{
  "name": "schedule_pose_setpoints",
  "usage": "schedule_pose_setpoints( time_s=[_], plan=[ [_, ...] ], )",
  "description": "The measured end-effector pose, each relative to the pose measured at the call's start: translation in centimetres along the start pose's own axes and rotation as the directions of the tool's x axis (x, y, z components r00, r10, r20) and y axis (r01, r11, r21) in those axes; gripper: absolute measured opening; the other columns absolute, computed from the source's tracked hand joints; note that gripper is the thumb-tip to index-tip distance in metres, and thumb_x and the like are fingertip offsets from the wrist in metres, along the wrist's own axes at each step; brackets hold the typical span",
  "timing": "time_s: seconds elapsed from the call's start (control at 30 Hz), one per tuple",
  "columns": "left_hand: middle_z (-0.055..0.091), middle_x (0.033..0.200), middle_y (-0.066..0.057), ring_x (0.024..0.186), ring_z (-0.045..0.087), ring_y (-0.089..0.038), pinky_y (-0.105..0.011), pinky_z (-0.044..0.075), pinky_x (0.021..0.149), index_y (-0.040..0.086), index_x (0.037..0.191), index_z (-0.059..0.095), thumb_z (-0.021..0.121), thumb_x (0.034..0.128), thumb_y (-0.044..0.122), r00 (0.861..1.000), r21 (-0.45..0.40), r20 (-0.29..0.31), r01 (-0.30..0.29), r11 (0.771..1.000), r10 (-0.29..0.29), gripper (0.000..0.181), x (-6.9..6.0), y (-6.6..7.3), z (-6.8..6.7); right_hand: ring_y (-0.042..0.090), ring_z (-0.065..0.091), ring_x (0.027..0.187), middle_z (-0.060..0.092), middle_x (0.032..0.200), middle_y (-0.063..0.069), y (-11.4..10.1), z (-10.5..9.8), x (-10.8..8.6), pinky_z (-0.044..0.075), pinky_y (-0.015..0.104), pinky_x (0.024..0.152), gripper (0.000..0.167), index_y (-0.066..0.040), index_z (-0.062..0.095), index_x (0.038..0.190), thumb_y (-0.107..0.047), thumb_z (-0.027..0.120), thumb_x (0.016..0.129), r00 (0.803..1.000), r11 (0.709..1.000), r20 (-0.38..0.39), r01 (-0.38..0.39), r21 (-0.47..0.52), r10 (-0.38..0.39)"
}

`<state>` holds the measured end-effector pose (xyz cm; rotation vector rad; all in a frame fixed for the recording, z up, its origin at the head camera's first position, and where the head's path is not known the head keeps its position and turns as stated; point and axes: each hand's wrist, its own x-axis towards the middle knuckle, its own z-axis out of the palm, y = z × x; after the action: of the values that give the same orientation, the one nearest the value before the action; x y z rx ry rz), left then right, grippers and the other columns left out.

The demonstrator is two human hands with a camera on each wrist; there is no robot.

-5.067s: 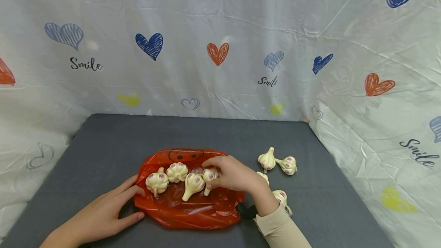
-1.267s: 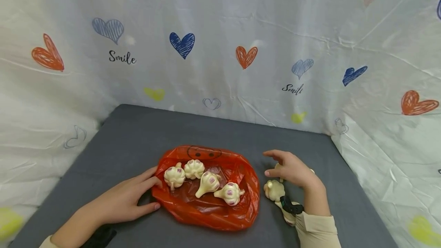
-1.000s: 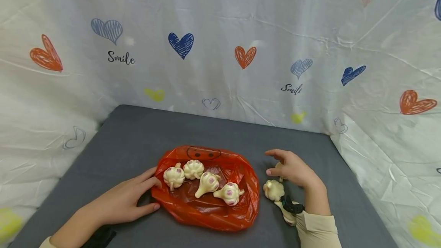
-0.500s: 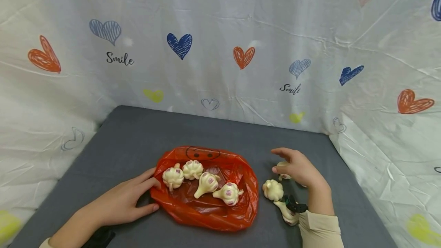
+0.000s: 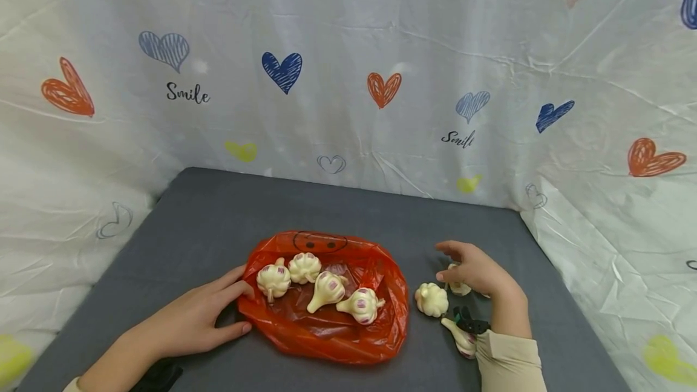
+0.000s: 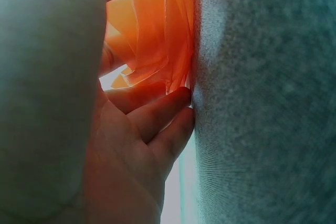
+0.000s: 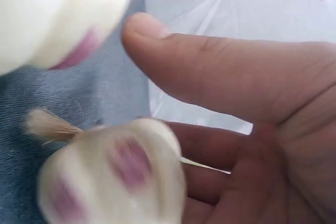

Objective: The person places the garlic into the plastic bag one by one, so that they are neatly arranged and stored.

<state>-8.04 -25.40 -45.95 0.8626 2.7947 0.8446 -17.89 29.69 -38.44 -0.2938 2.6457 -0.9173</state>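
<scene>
My left hand (image 5: 187, 319) rests against the left side of an open red plastic bag (image 5: 327, 343), its fingers extended along the outside in the left wrist view. Several garlic bulbs lie in the bag, one (image 5: 363, 306) near its right side. To the right of the bag, my right hand (image 5: 481, 268) hovers by a garlic bulb (image 5: 460, 288) that it partly covers. In the right wrist view that hand's thumb stands apart from a blurred bulb (image 7: 118, 171), which lies in front of the other fingers. Whether those fingers touch it I cannot tell.
A garlic bulb (image 5: 432, 299) lies between the bag and my right hand, and another (image 5: 463, 340) lies beside the black band on that wrist. The grey tabletop (image 5: 327, 204) is bounded by a white curtain (image 5: 327, 29) printed with hearts.
Five seconds ago my right hand held a garlic bulb in the bag; now it is outside, to the right. Lately it shifted rightward, and the bulb by its wrist slid slightly right. The left hand stayed.
</scene>
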Motion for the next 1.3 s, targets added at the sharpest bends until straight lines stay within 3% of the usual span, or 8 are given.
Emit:
schedule_pose_setpoints(
  time_s=[0.37, 0.7, 0.93, 1.3],
  plan=[
    [0.038, 0.173, -0.007, 0.147, 0.055, -0.033, -0.058, 0.055, 0.106, 0.049, 0.128, 0.057, 0.064, 0.1022, 0.069, 1.000, 0.006, 0.004, -0.007, 1.000, 0.007, 0.034, 0.1, -0.2, 0.1, 0.057, 0.047, 0.144, 0.053, 0.155, 0.033, 0.2, -0.6, -0.3, 0.048, 0.067, 0.108, 0.071, 0.002, 0.055, 0.155, -0.015, 0.088, 0.094, 0.997, 0.998, 0.065, -0.044, -0.039, 0.046],
    [0.037, 0.174, -0.006, 0.147, 0.054, -0.033, -0.057, 0.055, 0.106, 0.050, 0.128, 0.058, 0.065, 0.1014, 0.070, 1.000, 0.009, 0.008, 0.004, 1.000, -0.004, 0.034, 0.1, -0.2, 0.1, 0.057, 0.050, 0.141, 0.055, 0.152, 0.035, 0.8, -1.7, -1.3, 0.055, 0.059, 0.102, 0.074, 0.006, 0.055, 0.153, -0.013, 0.091, 0.091, 0.991, 0.999, 0.130, -0.033, -0.010, 0.034],
    [0.037, 0.174, -0.009, 0.148, 0.054, -0.035, -0.058, 0.055, 0.105, 0.049, 0.128, 0.058, 0.066, 0.1015, 0.069, 1.000, 0.009, 0.000, 0.003, 1.000, -0.003, 0.034, 0.0, -0.3, 0.1, 0.052, 0.061, 0.131, 0.065, 0.141, 0.031, 1.0, -2.0, -1.5, 0.057, 0.057, 0.100, 0.072, 0.007, 0.058, 0.149, -0.007, 0.092, 0.087, 0.986, 0.998, 0.152, -0.066, -0.005, 0.066],
    [0.039, 0.173, -0.011, 0.145, 0.057, -0.035, -0.056, 0.057, 0.103, 0.049, 0.127, 0.057, 0.067, 0.1015, 0.067, 1.000, 0.022, -0.013, -0.009, 1.000, 0.009, 0.032, 0.0, -0.1, 0.1, 0.048, 0.062, 0.131, 0.069, 0.136, 0.028, 1.5, -2.3, -1.8, 0.058, 0.053, 0.096, 0.067, 0.008, 0.061, 0.145, -0.003, 0.090, 0.086, 0.986, 0.997, 0.151, -0.076, 0.003, 0.075]
  ],
)
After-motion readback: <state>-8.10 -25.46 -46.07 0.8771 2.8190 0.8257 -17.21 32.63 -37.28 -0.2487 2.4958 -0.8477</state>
